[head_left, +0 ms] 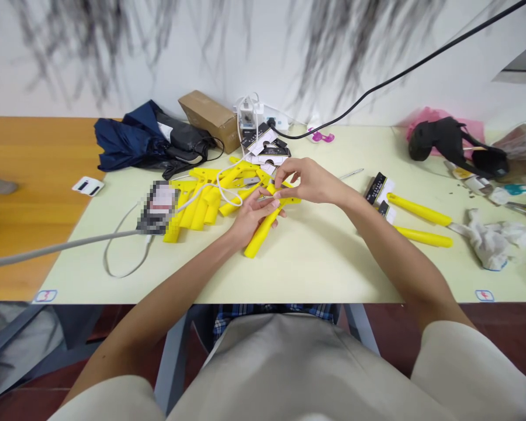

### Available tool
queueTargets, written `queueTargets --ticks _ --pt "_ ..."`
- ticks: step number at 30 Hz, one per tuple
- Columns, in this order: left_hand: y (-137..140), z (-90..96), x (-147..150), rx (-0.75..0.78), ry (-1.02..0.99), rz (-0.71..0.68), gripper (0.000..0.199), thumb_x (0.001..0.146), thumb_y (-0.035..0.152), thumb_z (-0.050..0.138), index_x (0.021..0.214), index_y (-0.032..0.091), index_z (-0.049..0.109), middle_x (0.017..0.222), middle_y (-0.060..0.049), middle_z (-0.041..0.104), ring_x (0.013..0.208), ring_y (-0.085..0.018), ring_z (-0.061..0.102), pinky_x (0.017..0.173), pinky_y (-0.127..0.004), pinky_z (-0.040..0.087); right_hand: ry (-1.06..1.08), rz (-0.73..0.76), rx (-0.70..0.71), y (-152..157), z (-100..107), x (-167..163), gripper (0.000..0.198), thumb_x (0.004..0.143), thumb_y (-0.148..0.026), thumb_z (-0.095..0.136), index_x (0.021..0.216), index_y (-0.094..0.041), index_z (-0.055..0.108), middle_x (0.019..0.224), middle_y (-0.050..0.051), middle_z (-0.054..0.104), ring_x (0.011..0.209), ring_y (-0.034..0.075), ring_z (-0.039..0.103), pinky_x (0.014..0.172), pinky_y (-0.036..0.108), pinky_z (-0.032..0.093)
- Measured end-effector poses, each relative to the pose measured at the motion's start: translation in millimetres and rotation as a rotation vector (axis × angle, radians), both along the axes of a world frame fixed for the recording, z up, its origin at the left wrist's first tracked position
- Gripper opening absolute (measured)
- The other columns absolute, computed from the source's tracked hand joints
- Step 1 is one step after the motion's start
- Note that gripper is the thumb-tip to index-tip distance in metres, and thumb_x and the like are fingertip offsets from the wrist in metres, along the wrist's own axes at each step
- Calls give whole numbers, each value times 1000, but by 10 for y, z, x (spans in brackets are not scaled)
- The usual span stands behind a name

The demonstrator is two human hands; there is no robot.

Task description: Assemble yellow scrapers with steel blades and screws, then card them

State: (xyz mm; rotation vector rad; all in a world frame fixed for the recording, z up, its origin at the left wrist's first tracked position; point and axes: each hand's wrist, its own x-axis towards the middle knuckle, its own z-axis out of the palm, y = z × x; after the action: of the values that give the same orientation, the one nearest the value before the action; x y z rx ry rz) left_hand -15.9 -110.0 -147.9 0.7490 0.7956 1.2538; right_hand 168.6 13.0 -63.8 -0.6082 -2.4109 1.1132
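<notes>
My left hand (pixel 251 217) is closed around a yellow plastic tool with a thick round handle (pixel 259 238), which slants down toward me. At the tool's upper end, my right hand (pixel 304 180) pinches with thumb and fingertips, right against my left fingers. Whatever small piece sits between the right fingertips is too hidden to make out. Several more yellow tools of this kind (pixel 199 210) lie in a pile just left of and behind my hands. A thin metal rod, perhaps a screwdriver shaft (pixel 351 173), shows behind my right wrist.
A white cable (pixel 221 186) loops over the pile, near a phone-like blurred device (pixel 158 207). Behind stand a cardboard box (pixel 213 120), a dark blue bundle (pixel 129 134) and black-and-white cards (pixel 267 149). Two yellow handles (pixel 421 209) and crumpled tissue (pixel 486 242) lie at right.
</notes>
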Motion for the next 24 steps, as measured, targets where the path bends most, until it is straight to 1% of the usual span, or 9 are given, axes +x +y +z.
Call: queueTargets --ticks 3,5,7,10,12,17,20,22,24 --pt "-5 -23 3 -1 13 -12 56 83 41 100 105 24 52 102 -2 76 85 -20 81 57 -24 54 -19 54 -134 38 -5 13 20 84 -35 88 87 -18 79 92 4 79 84 21 69 85 36 55" --pt "-10 -30 4 1 21 -23 53 86 41 98 107 24 53 101 -2 76 85 -19 80 58 -24 55 -30 87 -165 46 3 28 18 86 -34 86 87 -18 80 89 4 79 81 19 68 84 35 55" --pt "-14 -34 4 4 22 -26 51 87 40 97 109 24 53 103 -2 77 85 -19 80 58 -24 54 -20 82 -114 29 17 38 17 88 -34 85 88 -18 80 93 5 79 84 20 69 85 35 55" --pt "-17 -35 2 10 10 -13 52 87 39 97 109 25 52 104 -1 76 85 -19 80 57 -24 54 -36 48 45 -27 39 39 17 91 -34 81 88 -19 78 97 6 78 89 22 70 85 36 53" --pt "-17 -35 1 9 8 -10 53 86 38 98 109 25 51 105 -1 76 85 -19 80 58 -25 55 -72 30 112 -58 44 34 17 92 -35 80 87 -19 76 97 7 77 90 23 69 84 36 51" --pt "-17 -12 2 -20 8 -14 55 84 39 99 108 25 52 104 -1 75 85 -19 79 58 -25 54 -136 -9 41 -62 7 36 20 93 -36 77 85 -18 72 93 6 78 89 23 72 83 35 51" --pt "-25 18 10 -57 -3 -11 54 83 37 99 107 24 53 103 -2 74 85 -19 78 58 -24 53 -195 -24 82 -52 -28 46 17 94 -34 75 87 -18 71 91 5 77 86 22 72 80 33 49" --pt "-34 36 17 -84 -11 -21 50 84 35 98 107 23 56 101 -2 72 85 -18 77 58 -24 53 -223 -29 127 -43 -40 55 13 93 -30 75 90 -19 72 93 5 78 87 22 72 79 33 48" --pt "-43 48 25 -113 -23 -33 45 86 33 97 107 21 59 101 -3 72 86 -18 77 58 -23 52 -217 -7 129 -24 -37 69 11 92 -29 76 93 -19 72 97 5 79 88 23 73 79 34 49"
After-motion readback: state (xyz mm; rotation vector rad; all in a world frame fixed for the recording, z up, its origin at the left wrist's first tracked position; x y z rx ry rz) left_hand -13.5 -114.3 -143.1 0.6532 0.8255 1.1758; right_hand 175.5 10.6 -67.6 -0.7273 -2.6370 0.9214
